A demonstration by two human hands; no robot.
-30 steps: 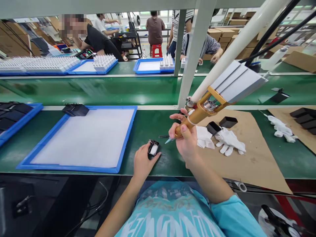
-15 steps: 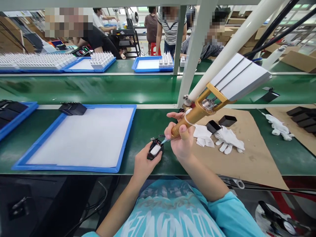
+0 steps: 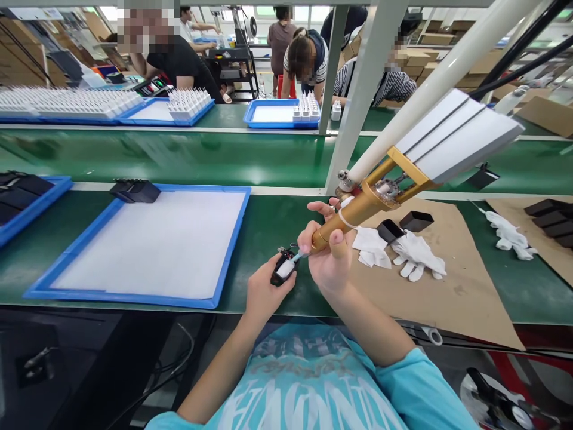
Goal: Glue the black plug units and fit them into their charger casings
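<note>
My left hand (image 3: pixel 264 288) grips a small black housing (image 3: pixel 283 267) with a white piece inside, held over the green bench near its front edge. Wrapped round the lower end of a gold dispensing tool (image 3: pixel 351 216) is my right hand (image 3: pixel 329 254), with some fingers raised. The tool's pale blue tip (image 3: pixel 297 257) meets the upper part of the housing. A white block (image 3: pixel 459 134) tops the tool. Beside my right hand, a white cloth (image 3: pixel 371 247), white gloves (image 3: pixel 419 255) and two black open boxes (image 3: pixel 416 221) lie on brown cardboard (image 3: pixel 447 298).
A blue tray (image 3: pixel 244 224) with a white liner lies at the left, several black housings (image 3: pixel 135 190) at its back corner. A slanted white pole (image 3: pixel 421 95) and a grey post (image 3: pixel 358 101) stand ahead. Across the bench, people work near blue trays of white parts (image 3: pixel 188 103).
The view has shifted slightly. Both hands keep their holds, and the housing is tilted a little differently under the tip. Across the bench, a person in stripes has bent down.
</note>
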